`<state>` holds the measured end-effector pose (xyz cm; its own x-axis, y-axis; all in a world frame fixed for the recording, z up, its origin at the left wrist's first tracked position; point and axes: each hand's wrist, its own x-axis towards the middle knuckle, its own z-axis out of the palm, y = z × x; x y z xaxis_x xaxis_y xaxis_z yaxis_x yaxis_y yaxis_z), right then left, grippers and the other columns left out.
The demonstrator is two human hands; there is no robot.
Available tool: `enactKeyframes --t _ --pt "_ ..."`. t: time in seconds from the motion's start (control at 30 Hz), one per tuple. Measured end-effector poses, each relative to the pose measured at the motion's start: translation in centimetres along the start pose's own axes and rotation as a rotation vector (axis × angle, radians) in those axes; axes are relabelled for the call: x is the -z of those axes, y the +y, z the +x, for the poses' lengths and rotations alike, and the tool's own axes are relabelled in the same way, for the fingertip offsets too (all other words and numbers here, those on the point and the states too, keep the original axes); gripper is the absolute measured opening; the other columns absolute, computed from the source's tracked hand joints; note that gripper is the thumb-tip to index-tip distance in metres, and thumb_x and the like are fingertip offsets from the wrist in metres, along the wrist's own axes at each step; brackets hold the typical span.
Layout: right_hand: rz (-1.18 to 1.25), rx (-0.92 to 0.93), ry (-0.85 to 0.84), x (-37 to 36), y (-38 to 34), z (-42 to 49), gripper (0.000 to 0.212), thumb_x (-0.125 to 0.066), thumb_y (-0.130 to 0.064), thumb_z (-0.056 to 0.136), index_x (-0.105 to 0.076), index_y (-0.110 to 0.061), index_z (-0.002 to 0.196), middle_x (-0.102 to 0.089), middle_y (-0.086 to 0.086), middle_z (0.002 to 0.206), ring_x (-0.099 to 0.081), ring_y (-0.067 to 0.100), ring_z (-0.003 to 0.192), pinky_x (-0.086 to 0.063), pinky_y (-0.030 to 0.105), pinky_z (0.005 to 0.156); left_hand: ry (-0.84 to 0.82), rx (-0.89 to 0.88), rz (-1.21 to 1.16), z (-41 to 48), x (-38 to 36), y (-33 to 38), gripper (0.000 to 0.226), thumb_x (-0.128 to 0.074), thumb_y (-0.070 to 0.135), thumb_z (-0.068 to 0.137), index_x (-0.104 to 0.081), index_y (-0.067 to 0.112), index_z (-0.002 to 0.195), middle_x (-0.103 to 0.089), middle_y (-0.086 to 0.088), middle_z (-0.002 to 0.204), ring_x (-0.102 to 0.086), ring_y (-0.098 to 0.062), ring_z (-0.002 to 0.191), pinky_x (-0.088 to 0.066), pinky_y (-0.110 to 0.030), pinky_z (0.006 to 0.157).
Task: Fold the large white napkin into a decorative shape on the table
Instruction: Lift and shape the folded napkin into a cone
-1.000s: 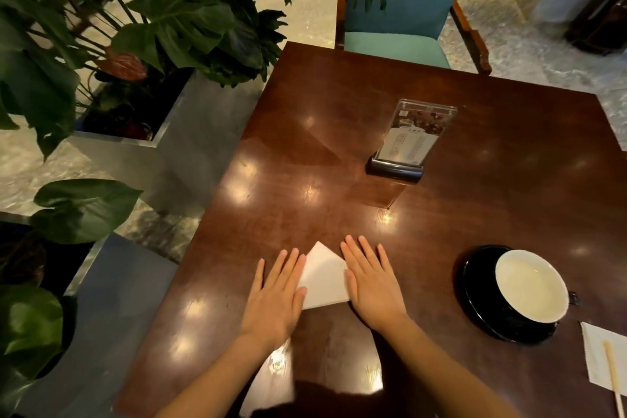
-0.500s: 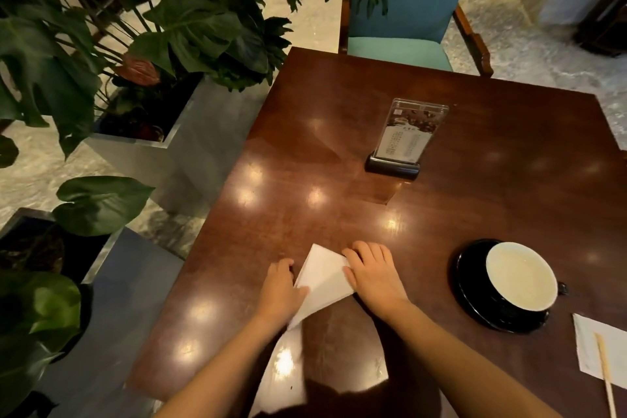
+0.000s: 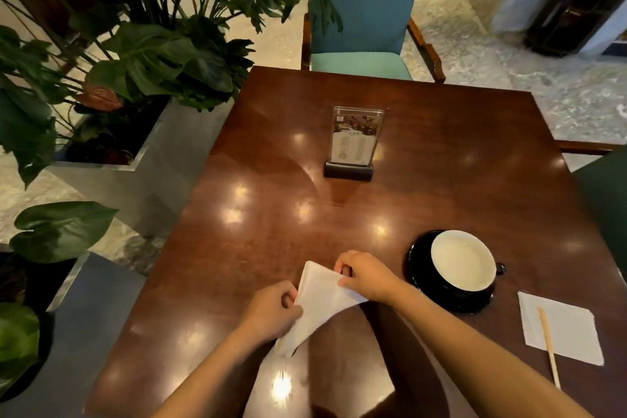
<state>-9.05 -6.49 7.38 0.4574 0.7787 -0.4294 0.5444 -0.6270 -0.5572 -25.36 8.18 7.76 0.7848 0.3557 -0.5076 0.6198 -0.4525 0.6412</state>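
Note:
The white napkin (image 3: 320, 299) is folded into a pointed shape near the front edge of the dark wooden table (image 3: 424, 187), its tip pointing away from me. My left hand (image 3: 271, 310) pinches its left edge with curled fingers. My right hand (image 3: 364, 276) pinches its right edge near the upper corner. Between the two hands the napkin is lifted a little off the table, and its lower end trails down toward me.
A white cup on a black saucer (image 3: 454, 271) stands right of my hands. A small white paper with a wooden stick (image 3: 559, 327) lies at the far right. A clear menu stand (image 3: 353, 142) is mid-table. Planters (image 3: 108, 132) line the left; a teal chair (image 3: 366, 10) faces me.
Both hands went from lying flat beside the napkin to curling and pinching its two edges. The napkin has been lifted off the table.

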Motion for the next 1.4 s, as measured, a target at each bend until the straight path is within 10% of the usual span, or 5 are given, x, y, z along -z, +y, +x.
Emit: enactKeyframes --t 0.37,0.97,1.4 --pt "-0.212 0.198 0.268 7.9 0.2 0.5 0.009 -0.055 -0.008 0.084 -0.060 -0.015 0.087 -0.056 0.004 0.098 -0.054 0.020 0.090 -0.044 0.034 0.073 0.391 -0.298 0.253 -1.7 -5.4 8.6 0.012 -0.044 0.023 0.093 -0.047 0.011 0.096 -0.050 -0.007 0.092 -0.055 -0.028 0.077 -0.045 -0.040 0.062" --pt "-0.029 -0.002 0.202 4.2 2.2 4.2 0.013 -0.051 -0.006 0.084 -0.044 -0.016 0.089 -0.056 0.007 0.093 -0.055 0.029 0.081 -0.045 0.039 0.063 0.465 0.015 0.003 -0.3 -10.2 6.4 0.018 -0.056 0.011 0.088 -0.039 0.018 0.087 -0.042 0.001 0.095 -0.047 -0.018 0.088 -0.045 -0.027 0.070" --pt "-0.880 -0.079 -0.105 8.3 5.2 3.6 0.034 -0.050 -0.018 0.090 -0.052 -0.016 0.124 -0.046 0.010 0.131 -0.037 0.028 0.125 -0.027 0.045 0.104 0.448 -0.002 -0.055 -0.3 -10.7 6.2 0.019 -0.056 0.015 0.088 -0.038 0.021 0.088 -0.040 0.004 0.096 -0.054 -0.013 0.085 -0.050 -0.018 0.067"
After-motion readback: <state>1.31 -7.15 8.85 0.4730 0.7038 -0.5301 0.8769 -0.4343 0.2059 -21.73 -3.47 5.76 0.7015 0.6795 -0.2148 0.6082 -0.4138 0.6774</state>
